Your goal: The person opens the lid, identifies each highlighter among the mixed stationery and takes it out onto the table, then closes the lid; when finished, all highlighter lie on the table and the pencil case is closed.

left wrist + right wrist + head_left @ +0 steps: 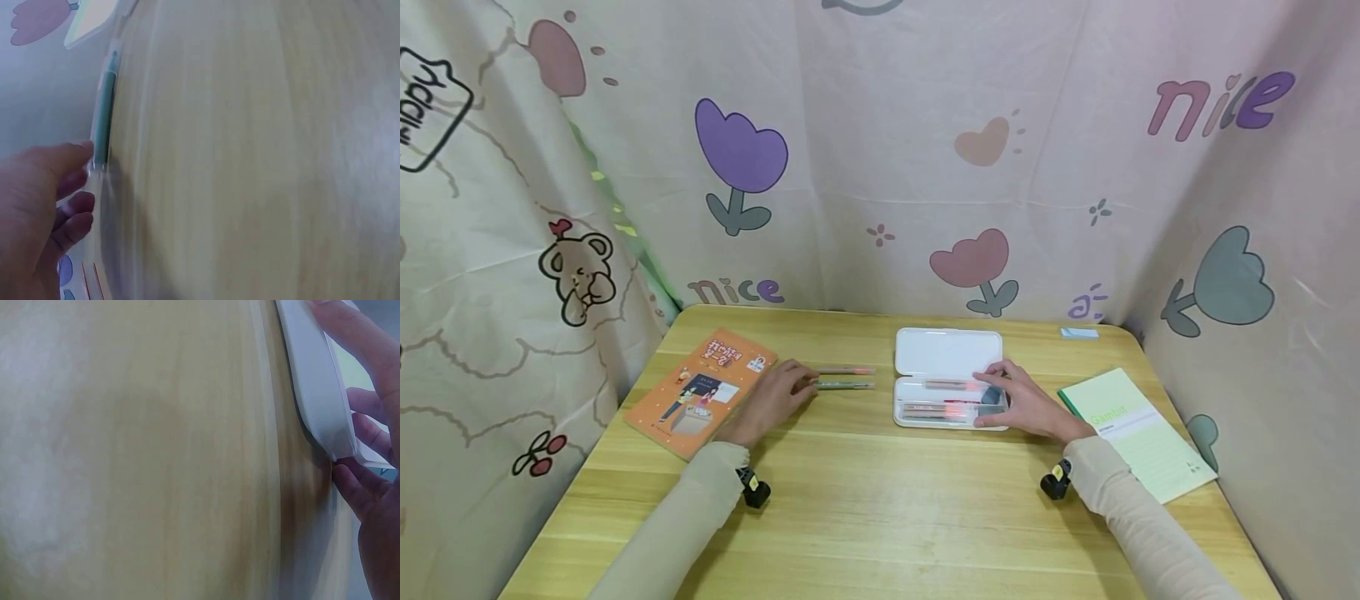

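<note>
Two slim pens lie side by side on the table left of centre: a reddish pen (846, 371) and a green pen (847, 386). My left hand (778, 396) is at their left ends. In the left wrist view its loosely bent fingers touch the near end of the green pen (105, 119). A white pencil case (947, 354) stands with its lid up, several pens (934, 411) in its tray. My right hand (1026, 400) holds the case's right end, its fingers spread from the front edge to the hinge side. The right wrist view shows fingers around the white case's end (319, 381).
An orange book (700, 392) lies at the left, partly beneath my left forearm. A pale green notebook (1138, 433) is at the right, partly under my right sleeve. A small light-blue block (1078, 333) sits near the back right edge. Printed curtains (880, 167) surround the table.
</note>
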Motion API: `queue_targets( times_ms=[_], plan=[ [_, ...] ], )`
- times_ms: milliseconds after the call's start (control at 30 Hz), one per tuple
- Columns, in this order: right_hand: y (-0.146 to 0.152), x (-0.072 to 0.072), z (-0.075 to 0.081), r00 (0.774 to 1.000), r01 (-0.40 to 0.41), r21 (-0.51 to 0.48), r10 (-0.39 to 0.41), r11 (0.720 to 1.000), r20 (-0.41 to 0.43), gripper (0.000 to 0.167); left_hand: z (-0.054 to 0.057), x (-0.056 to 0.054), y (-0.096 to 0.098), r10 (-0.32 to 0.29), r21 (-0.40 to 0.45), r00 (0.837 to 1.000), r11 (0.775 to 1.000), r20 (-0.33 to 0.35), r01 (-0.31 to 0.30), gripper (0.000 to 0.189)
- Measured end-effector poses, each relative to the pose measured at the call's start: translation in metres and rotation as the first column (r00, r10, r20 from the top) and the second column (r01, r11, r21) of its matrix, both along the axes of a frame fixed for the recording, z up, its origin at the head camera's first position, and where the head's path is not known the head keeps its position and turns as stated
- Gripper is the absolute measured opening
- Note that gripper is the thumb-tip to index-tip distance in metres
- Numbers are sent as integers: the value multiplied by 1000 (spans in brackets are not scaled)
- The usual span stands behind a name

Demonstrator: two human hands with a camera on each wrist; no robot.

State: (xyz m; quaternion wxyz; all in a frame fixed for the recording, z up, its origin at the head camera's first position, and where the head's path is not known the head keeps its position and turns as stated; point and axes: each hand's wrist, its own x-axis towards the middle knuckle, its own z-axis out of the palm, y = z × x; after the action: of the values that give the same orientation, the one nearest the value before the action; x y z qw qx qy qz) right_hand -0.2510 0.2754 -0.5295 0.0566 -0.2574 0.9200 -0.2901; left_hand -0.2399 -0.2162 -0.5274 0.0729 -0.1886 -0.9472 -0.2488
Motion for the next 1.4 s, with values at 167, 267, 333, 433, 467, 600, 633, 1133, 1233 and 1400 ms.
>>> queue_targets(
  times_ms=[167, 267, 333, 433, 467, 600, 633, 1133, 1233, 1400],
  plan=[
    [0, 0, 1, 1000, 2, 0, -2, 1000, -2, 91, 8, -5, 23, -25, 41, 1000, 999, 11, 24, 25],
    [0, 0, 1, 1000, 2, -6, -2, 1000, 5, 91, 12, -10, 45, -72, 49, 997, 996, 9, 72, 23],
    [0, 0, 1, 1000, 1, -5, -1, 1000, 8, 91, 14, -11, 62, -109, 61, 994, 992, 13, 108, 23],
    [-1, 1, 1, 1000, 0, -1, 0, 1000, 7, 91, 15, -14, 87, -167, 73, 986, 984, 16, 165, 22],
    [-1, 1, 1, 1000, -2, -2, 2, 1000, 6, 91, 15, -15, 96, -187, 75, 982, 980, 17, 186, 21],
    [-1, 0, 2, 1000, -5, 2, 5, 1000, -6, 91, 15, -17, 126, -275, 24, 961, 961, 22, 275, 21],
    [-1, 0, 2, 1000, -6, 3, 6, 1000, -7, 91, 15, -18, 132, -298, 3, 954, 954, 22, 298, 22],
    [-2, 0, 1, 1000, 3, 6, -3, 1000, -3, 91, 9, -23, 176, -322, -168, 945, 930, 54, 326, 25],
    [-2, 0, 1, 1000, 7, -3, -7, 1000, 3, 91, 10, -22, 179, -304, -190, 952, 933, 40, 306, 22],
    [-2, 1, 1, 1000, 14, -2, -14, 1000, 13, 91, 17, -20, 183, -286, -258, 958, 924, 20, 281, 18]
  ],
)
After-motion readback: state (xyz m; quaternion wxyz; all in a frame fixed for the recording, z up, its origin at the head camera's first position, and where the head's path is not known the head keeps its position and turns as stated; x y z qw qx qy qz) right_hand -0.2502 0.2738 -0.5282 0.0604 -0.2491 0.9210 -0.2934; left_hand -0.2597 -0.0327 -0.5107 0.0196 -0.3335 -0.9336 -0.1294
